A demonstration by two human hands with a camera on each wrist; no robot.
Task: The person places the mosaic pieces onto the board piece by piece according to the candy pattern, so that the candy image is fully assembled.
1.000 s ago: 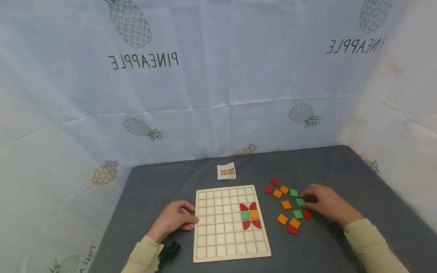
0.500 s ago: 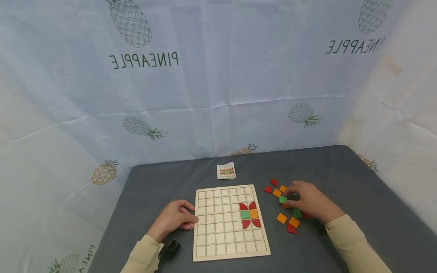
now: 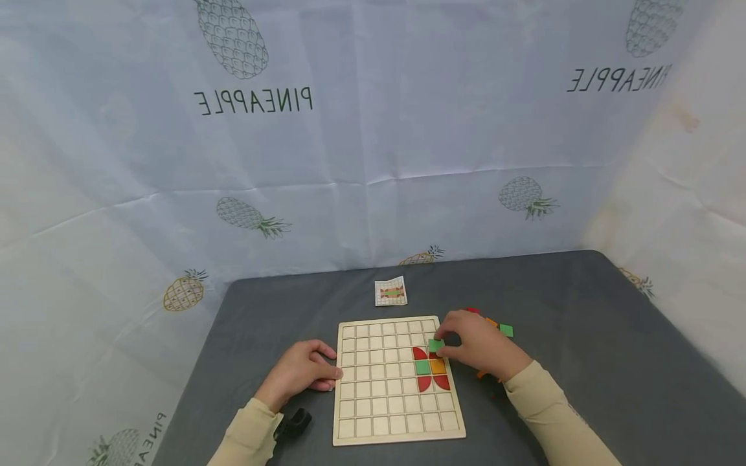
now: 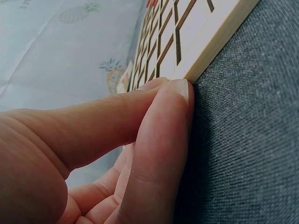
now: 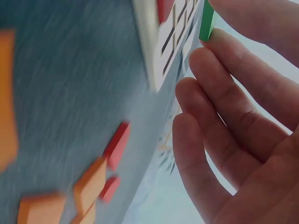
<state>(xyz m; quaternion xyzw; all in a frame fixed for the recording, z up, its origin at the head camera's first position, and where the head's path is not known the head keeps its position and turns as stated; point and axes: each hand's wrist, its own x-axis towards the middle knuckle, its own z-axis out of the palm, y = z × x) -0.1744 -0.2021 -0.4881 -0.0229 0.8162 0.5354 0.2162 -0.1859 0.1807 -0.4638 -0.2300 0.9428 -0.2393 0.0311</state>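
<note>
A pale wooden grid board (image 3: 379, 388) lies on the dark table. My right hand (image 3: 480, 343) pinches a green square (image 3: 435, 346) over the board's right edge, above a red piece; the right wrist view shows the green tile (image 5: 206, 21) between thumb and finger. Several pieces sit in the board: a green square (image 3: 422, 367), an orange square (image 3: 438, 366) and red curved pieces (image 3: 424, 384). My left hand (image 3: 300, 374) holds the board's left edge, its thumb and finger (image 4: 161, 135) at the rim (image 4: 196, 65) in the left wrist view.
Right of the board lie loose pieces, among them a green one (image 3: 506, 331), partly hidden by my right hand and arm. Behind the board is a small printed card (image 3: 390, 292). A pineapple-patterned cloth (image 3: 373, 129) hangs behind the table.
My right hand has moved left from the loose pieces to the board, carrying a green square it picked up there. My left hand stays at the board's edge.
</note>
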